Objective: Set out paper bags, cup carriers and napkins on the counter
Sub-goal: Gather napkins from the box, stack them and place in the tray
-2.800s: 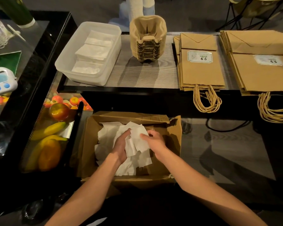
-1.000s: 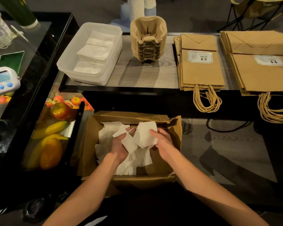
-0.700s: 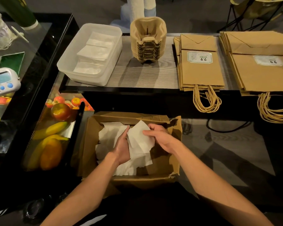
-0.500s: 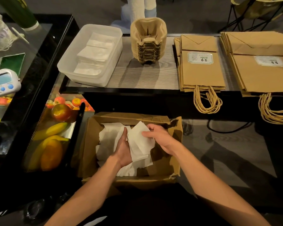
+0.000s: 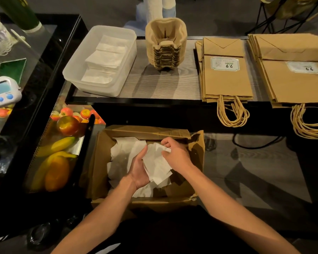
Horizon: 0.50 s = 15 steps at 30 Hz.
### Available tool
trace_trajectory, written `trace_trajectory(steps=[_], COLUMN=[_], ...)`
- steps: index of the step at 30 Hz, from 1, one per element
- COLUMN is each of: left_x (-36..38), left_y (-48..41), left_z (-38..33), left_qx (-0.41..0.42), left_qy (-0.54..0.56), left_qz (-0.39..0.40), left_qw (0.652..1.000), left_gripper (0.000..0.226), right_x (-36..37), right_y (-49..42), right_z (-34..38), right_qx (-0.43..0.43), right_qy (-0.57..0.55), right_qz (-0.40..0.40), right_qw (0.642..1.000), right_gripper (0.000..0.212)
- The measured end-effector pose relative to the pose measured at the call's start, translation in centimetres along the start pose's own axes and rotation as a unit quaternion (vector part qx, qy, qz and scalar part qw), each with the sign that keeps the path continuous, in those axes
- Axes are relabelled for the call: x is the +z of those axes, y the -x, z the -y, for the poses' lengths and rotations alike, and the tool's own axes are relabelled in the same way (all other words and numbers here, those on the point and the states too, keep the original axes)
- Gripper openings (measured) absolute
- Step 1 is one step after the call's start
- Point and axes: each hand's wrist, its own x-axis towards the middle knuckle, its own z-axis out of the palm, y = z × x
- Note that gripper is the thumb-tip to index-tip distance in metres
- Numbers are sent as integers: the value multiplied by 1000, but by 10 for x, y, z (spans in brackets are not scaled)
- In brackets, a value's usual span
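Both hands are inside an open cardboard box (image 5: 101,162) of loose white napkins (image 5: 125,151) below the counter. My left hand (image 5: 139,171) holds a small bunch of napkins (image 5: 157,167) from the left side. My right hand (image 5: 176,154) pinches the top edge of the same bunch. On the counter (image 5: 162,87) stand a clear plastic tub (image 5: 77,70) with stacked napkins (image 5: 105,59), a stack of pulp cup carriers (image 5: 165,44), and two piles of flat brown paper bags (image 5: 226,77) (image 5: 294,81) with twine handles hanging over the edge.
A display case of fruit (image 5: 59,149) sits left of the box. A white digital timer (image 5: 2,90) lies on the black glass surface at far left. A dark cable (image 5: 255,145) lies on the low surface right of the box.
The hands have drawn scattered napkins together into one bunch. My right hand shifted from under the napkins to their top edge; my left hand turned upright against them.
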Motion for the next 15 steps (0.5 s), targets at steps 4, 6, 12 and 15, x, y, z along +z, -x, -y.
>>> trace_trajectory(steps=[4,6,12,15], left_x=[0,1,10,7], left_y=[0,0,1,0], left_z=[0,-1,-4,-4], left_qx=[7,19,37,25], left_qy=[-5,-13,24,61], left_qz=[-28,-36,-45,-9], left_qw=[1000,999,998,998], left_gripper=[56,57,60,63], right_x=[-5,-9,-10,1], right_y=[-2,-4,0,5], right_z=[-2,-1,-2,-6], right_qx=[-2,24,99,88], right_qy=[-47,-154,-359,-241], right_qz=[-47,-36,57,34], right_qw=[998,987,926,966], right_gripper=[30,25,26,19])
